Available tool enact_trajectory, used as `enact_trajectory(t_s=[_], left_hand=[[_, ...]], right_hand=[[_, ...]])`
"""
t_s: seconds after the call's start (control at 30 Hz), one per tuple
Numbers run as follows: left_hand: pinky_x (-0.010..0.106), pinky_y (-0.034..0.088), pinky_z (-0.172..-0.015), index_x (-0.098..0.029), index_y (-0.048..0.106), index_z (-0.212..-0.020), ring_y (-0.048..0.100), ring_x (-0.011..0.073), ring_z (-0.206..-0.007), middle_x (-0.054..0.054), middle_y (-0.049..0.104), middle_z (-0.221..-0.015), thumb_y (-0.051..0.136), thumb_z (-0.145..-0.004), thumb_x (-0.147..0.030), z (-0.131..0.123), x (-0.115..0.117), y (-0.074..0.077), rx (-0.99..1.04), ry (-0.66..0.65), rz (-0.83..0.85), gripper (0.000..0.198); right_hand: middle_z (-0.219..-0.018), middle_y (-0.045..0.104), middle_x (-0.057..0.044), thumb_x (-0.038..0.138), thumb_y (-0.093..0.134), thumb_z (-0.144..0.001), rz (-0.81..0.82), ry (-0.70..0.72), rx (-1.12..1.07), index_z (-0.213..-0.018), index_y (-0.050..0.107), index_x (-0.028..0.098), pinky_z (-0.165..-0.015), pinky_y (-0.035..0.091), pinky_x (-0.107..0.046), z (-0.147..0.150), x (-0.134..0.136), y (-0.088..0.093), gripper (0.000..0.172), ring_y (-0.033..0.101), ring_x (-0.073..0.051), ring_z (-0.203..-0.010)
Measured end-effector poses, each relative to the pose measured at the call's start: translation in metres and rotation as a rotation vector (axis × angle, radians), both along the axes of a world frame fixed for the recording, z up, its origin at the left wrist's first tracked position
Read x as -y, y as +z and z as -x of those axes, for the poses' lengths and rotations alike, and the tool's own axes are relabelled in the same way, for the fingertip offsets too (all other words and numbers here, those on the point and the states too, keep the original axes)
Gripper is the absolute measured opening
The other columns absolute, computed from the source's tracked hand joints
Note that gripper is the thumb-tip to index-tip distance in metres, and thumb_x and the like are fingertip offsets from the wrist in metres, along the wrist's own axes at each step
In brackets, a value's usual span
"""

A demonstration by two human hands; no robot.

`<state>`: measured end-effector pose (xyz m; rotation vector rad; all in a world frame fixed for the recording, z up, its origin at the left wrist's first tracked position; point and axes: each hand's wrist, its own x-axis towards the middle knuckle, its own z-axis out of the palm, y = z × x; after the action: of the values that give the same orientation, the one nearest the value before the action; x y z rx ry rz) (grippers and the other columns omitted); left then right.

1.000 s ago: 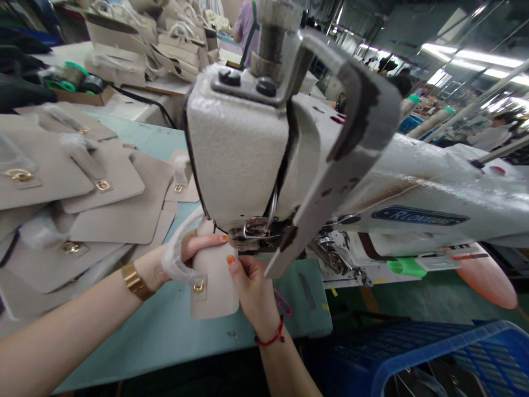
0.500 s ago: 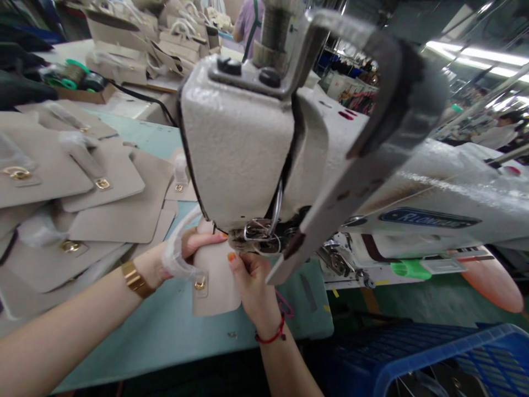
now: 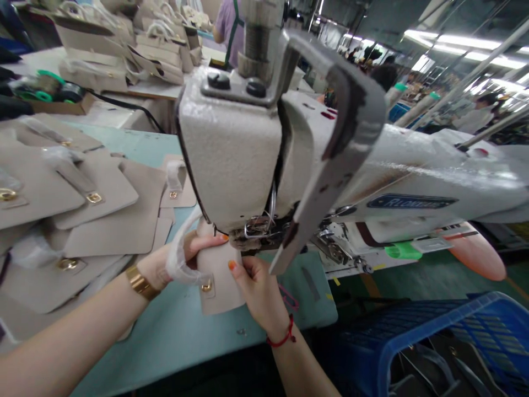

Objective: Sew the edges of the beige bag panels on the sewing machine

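Note:
Under the head of a sewing machine (image 3: 233, 154) lies a beige bag panel (image 3: 221, 284) with a small gold fitting and a plastic-wrapped handle (image 3: 178, 256). My left hand (image 3: 196, 245) is closed on the panel's left side, its forearm reaching past the looped handle and one fingertip close to the presser foot area. At the panel's right edge, my right hand (image 3: 258, 284) grips with the thumb on top and the other fingers partly hidden. The machine head covers the panel's far end, and the needle cannot be made out.
Several beige bag panels (image 3: 119, 226) are piled on the green table (image 3: 165, 347) to the left. Finished-looking bags (image 3: 159, 52) and thread spools (image 3: 49, 88) stand behind. A blue crate (image 3: 384, 353) with dark pieces is at lower right. A person in purple (image 3: 226, 30) stands beyond.
The view has shifted, so the machine sits a little further left and the crate shows more. Both hands keep hold of the panel, which has barely moved beneath the machine.

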<state>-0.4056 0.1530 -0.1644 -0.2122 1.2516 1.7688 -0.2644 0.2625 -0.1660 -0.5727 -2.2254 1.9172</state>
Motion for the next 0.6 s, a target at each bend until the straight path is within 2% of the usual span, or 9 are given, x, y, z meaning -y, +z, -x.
enact_trajectory(t_s=[0.1, 0.2, 0.3, 0.43, 0.6], left_hand=[[0.060, 0.051, -0.072, -0.005, 0.069, -0.094, 0.069, 0.0436, -0.084, 0.017, 0.075, -0.087, 0.079, -0.060, -0.011, 0.002, 0.001, -0.010, -0.011, -0.044, -0.022, 0.036], [0.056, 0.053, -0.075, -0.005, 0.067, -0.103, 0.066, 0.0425, -0.093, 0.017, 0.074, -0.097, 0.074, -0.066, -0.010, -0.001, 0.002, -0.012, 0.008, -0.039, -0.047, 0.038], [0.055, 0.054, -0.075, -0.006, 0.068, -0.104, 0.066, 0.0430, -0.094, 0.019, 0.074, -0.096, 0.075, -0.067, -0.012, -0.009, 0.002, -0.004, 0.034, -0.002, -0.056, 0.038], [0.048, 0.058, -0.078, -0.010, 0.071, -0.099, 0.068, 0.0401, -0.093, 0.018, 0.075, -0.091, 0.082, -0.060, -0.013, -0.028, -0.001, 0.010, 0.010, 0.086, -0.076, 0.041], [0.048, 0.059, -0.079, -0.014, 0.070, -0.105, 0.069, 0.0370, -0.093, 0.014, 0.075, -0.098, 0.081, -0.064, -0.018, -0.059, -0.013, 0.013, 0.046, 0.275, -0.048, 0.043]], right_hand=[[-0.066, 0.056, -0.001, 0.038, 0.052, -0.090, -0.017, -0.027, 0.034, -0.076, 0.063, 0.012, -0.051, 0.031, -0.020, -0.005, 0.002, 0.002, 0.032, 0.046, -0.011, -0.060], [-0.066, 0.056, -0.001, 0.041, 0.051, -0.091, -0.041, -0.016, 0.052, -0.076, 0.063, 0.012, -0.050, 0.031, -0.020, -0.008, 0.000, 0.002, 0.034, 0.047, -0.011, -0.061], [-0.068, 0.058, -0.002, 0.044, 0.051, -0.091, -0.067, 0.002, 0.072, -0.077, 0.064, 0.013, -0.050, 0.032, -0.020, -0.010, -0.006, 0.000, 0.037, 0.049, -0.012, -0.061], [-0.076, 0.064, -0.003, 0.044, 0.052, -0.091, -0.033, 0.064, 0.037, -0.084, 0.067, 0.013, -0.054, 0.037, -0.020, -0.011, -0.021, 0.000, 0.035, 0.054, -0.013, -0.066], [-0.079, 0.068, -0.004, 0.041, 0.055, -0.090, -0.095, 0.159, 0.027, -0.083, 0.071, 0.014, -0.061, 0.042, -0.022, -0.010, -0.048, 0.016, 0.032, 0.059, -0.017, -0.076]])
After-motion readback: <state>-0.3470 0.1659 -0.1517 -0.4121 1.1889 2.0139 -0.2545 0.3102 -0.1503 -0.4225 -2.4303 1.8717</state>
